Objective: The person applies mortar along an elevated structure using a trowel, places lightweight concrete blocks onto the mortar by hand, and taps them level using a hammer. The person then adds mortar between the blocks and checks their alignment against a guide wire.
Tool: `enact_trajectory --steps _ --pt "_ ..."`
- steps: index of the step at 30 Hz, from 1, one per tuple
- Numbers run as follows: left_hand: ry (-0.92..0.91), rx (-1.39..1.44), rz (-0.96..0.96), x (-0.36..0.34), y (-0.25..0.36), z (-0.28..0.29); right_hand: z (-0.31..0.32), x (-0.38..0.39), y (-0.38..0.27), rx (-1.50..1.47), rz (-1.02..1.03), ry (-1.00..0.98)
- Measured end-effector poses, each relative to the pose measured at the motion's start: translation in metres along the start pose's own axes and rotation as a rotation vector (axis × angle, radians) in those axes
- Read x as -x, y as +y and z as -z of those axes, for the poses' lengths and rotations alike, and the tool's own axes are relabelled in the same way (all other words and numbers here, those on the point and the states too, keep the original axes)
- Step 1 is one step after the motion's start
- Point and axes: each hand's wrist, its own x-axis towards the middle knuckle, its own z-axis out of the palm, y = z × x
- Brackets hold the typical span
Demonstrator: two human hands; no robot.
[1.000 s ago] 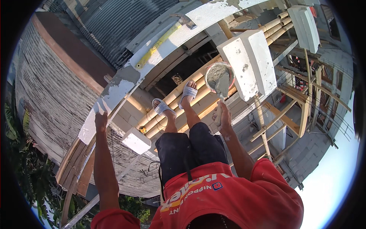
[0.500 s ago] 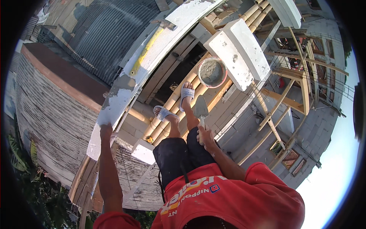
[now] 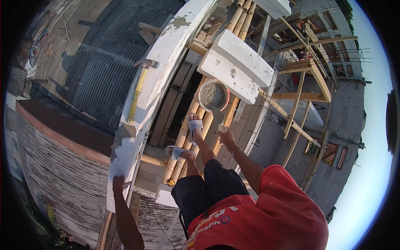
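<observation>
In my right hand (image 3: 225, 135) is the handle of a trowel (image 3: 218, 116). Its grey blade points away from me, at the near rim of a round bucket (image 3: 227, 98). Wet grey mortar (image 3: 211, 95) lies inside that bucket. My left hand (image 3: 118, 182) rests on the white block wall (image 3: 155, 79), close to a patch of grey mortar; its fingers are too unclear to make out. Farther along the wall top lies a hammer (image 3: 138, 91) with a yellow handle.
I stand in sandals on bamboo poles (image 3: 182, 133), with a dark gap (image 3: 177, 110) between them and the wall. Large white blocks (image 3: 233, 68) lie beyond the bucket. A corrugated roof (image 3: 106, 79) is at left; timber framing (image 3: 310, 79) stands at right.
My right hand has carried the trowel forward to the bucket. My left hand stays on the wall. The whole view has shifted, with the wall and hammer now lower in it.
</observation>
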Motion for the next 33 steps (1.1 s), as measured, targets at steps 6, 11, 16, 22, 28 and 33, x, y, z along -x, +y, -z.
enact_trajectory --steps 6,11,16,22,28,33 --pt "-0.138 0.003 0.022 -0.006 0.002 -0.003 0.038 -0.077 -0.018 0.482 0.284 0.108" --pt "-0.128 0.013 0.000 -0.006 0.004 -0.013 0.024 -0.091 -0.009 0.584 0.260 0.213" --pt "0.024 0.009 0.104 0.002 -0.010 -0.019 -0.010 -0.037 0.023 0.676 0.361 0.033" --pt "0.188 -0.733 -0.177 -0.002 0.022 -0.050 0.018 0.048 0.072 0.676 0.281 -0.399" --pt "0.399 -0.195 0.052 0.068 0.031 -0.050 0.022 0.108 0.021 0.801 0.213 -0.564" --pt "0.375 -0.194 0.002 0.082 0.038 -0.051 0.012 0.136 -0.024 0.866 0.167 -0.626"
